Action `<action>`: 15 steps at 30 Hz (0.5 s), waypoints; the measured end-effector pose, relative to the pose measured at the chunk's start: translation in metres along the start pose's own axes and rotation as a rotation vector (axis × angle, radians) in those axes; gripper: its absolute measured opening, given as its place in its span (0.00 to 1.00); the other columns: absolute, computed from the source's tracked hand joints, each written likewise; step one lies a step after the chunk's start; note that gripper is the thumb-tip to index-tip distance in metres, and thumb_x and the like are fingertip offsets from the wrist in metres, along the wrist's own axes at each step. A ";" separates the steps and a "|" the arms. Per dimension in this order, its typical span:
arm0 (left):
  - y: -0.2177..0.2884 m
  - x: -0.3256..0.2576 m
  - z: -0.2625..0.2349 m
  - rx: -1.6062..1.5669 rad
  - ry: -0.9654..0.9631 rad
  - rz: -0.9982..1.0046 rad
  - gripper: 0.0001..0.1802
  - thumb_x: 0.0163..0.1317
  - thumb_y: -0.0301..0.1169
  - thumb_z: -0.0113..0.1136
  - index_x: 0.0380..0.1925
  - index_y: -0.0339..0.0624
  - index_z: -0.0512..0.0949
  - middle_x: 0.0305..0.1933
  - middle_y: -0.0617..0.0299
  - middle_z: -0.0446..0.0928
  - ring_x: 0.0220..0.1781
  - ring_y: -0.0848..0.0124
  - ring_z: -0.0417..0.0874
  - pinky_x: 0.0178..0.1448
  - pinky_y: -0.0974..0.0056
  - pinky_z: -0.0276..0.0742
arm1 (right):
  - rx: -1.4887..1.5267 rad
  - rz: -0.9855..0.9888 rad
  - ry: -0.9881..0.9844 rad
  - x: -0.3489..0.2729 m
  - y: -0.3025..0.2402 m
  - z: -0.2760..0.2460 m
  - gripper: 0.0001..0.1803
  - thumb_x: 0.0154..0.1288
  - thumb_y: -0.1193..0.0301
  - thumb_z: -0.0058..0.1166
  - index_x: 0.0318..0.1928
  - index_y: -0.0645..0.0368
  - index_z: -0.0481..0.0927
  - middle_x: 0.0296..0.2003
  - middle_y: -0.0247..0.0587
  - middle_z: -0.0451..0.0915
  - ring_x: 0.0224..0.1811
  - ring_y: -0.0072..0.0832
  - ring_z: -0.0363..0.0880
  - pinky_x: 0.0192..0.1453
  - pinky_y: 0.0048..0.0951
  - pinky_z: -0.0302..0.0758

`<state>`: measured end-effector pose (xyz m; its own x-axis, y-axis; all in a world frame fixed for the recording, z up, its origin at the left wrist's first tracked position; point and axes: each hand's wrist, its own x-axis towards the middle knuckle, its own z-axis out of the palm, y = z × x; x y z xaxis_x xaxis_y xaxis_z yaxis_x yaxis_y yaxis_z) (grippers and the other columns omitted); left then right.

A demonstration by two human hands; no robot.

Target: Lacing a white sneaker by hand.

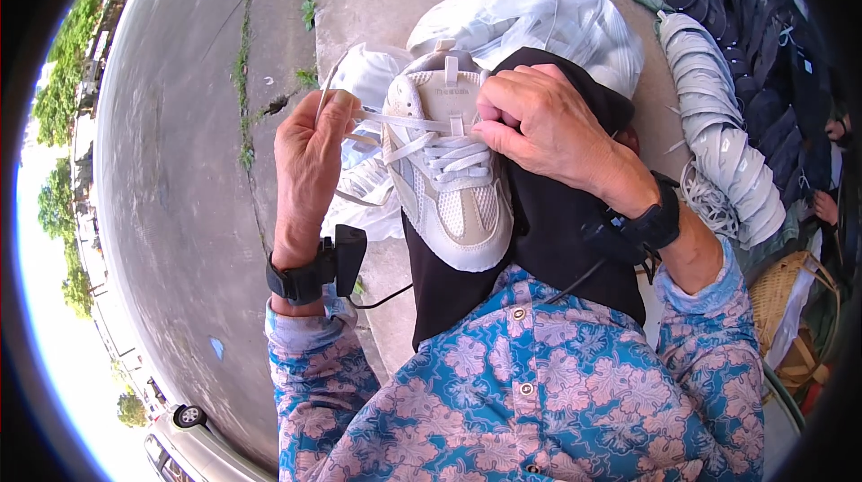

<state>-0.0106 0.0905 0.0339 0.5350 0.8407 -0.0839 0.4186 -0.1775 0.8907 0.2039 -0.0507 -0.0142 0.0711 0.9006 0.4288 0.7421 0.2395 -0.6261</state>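
Floral shirt is sitting nearest; pale sneaker beyond it is apparently being laced.

Sneaker is resting on the black-clad lap by its left edge, toe pointing back at the shirt. Left hand: grip is pinching a flat white lace that is running to the shoe. Right hand: fingers are curling at the right eyelet side; can't tell whether that grip is holding anything. Lower rows are crossing; upper-left eyelets are showing bare. My read: next move is calling for an end lined up with a bare eyelet, tongue kept flat. Materials: airy mesh, smooth overlays, rounded toe, woven lace; crumpled translucent plastic bags are bulging past the lap's far edge.
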 end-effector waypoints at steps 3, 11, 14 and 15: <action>0.000 -0.002 -0.003 0.152 0.093 0.192 0.22 0.72 0.47 0.53 0.41 0.36 0.81 0.31 0.64 0.76 0.34 0.77 0.74 0.40 0.70 0.70 | -0.036 0.040 0.000 0.003 -0.001 0.002 0.09 0.56 0.73 0.61 0.28 0.58 0.72 0.21 0.35 0.70 0.26 0.32 0.71 0.38 0.34 0.67; 0.046 -0.034 0.014 0.127 -0.135 0.025 0.24 0.74 0.51 0.47 0.46 0.42 0.81 0.24 0.72 0.68 0.23 0.86 0.61 0.24 0.76 0.54 | 0.042 0.052 0.008 0.005 -0.004 0.004 0.07 0.54 0.75 0.58 0.28 0.59 0.71 0.21 0.36 0.70 0.25 0.32 0.73 0.34 0.34 0.68; 0.041 -0.038 0.021 0.083 -0.120 0.031 0.21 0.74 0.46 0.49 0.48 0.41 0.81 0.26 0.71 0.70 0.23 0.85 0.61 0.25 0.76 0.55 | -0.100 -0.029 0.100 0.008 -0.008 0.008 0.07 0.53 0.77 0.58 0.28 0.59 0.72 0.22 0.37 0.71 0.24 0.32 0.74 0.31 0.33 0.69; 0.039 -0.038 0.023 0.044 -0.105 0.055 0.18 0.74 0.43 0.50 0.48 0.40 0.81 0.28 0.71 0.71 0.24 0.85 0.60 0.26 0.76 0.56 | -0.112 -0.034 0.118 0.007 -0.006 0.009 0.07 0.53 0.77 0.58 0.28 0.59 0.72 0.21 0.37 0.71 0.23 0.33 0.74 0.30 0.33 0.69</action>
<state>0.0020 0.0402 0.0612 0.6311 0.7711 -0.0838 0.4168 -0.2460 0.8751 0.1939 -0.0420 -0.0136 0.1174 0.8420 0.5266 0.8148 0.2214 -0.5358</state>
